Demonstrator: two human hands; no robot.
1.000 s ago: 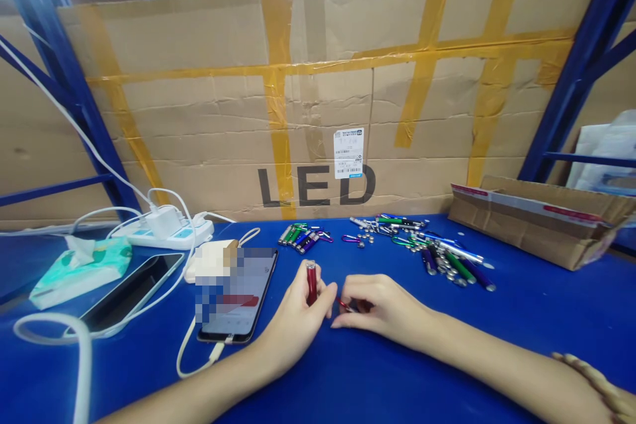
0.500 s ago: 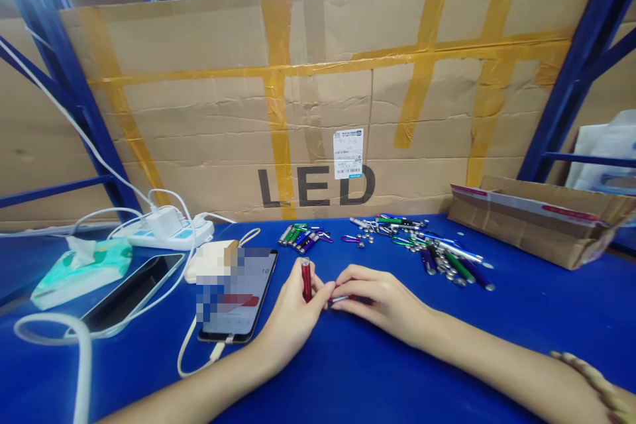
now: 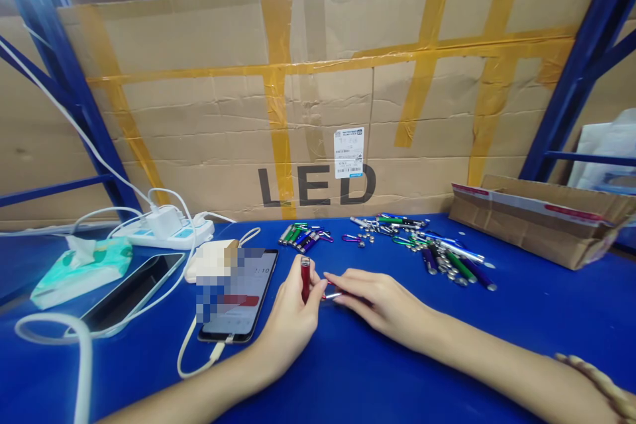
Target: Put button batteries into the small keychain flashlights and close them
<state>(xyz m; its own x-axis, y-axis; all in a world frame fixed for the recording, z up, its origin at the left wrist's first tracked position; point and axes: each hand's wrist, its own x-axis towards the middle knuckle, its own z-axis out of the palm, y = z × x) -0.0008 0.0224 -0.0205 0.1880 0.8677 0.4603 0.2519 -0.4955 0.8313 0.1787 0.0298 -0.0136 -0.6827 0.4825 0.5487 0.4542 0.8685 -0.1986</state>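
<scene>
My left hand (image 3: 293, 318) is wrapped round a small red metal flashlight (image 3: 305, 279), held upright with its silver end at the top. To the right, my right hand (image 3: 380, 298) pinches a small red carabiner clip (image 3: 332, 294) with a silver gate between thumb and fingers. The clip's left end lies close to my left thumb and the lower flashlight; whether they are joined is hidden by the fingers. Beyond my hands are a small group of green, blue and purple flashlights (image 3: 303, 237) and a purple carabiner (image 3: 350, 238) beside small silver parts.
A larger pile of coloured tubes and small metal parts (image 3: 450, 262) lies at the back right, near an open cardboard box (image 3: 527, 218). At left are a phone (image 3: 233, 318) on a cable, another phone (image 3: 132, 295), tissues (image 3: 82, 271) and a power strip (image 3: 169, 232). Large cardboard (image 3: 223, 126) stands behind.
My right fingers have shifted slightly and opened a little around the clip, so more of it shows. My left thumb has drawn back from the right fingertips; the flashlight stays upright.
</scene>
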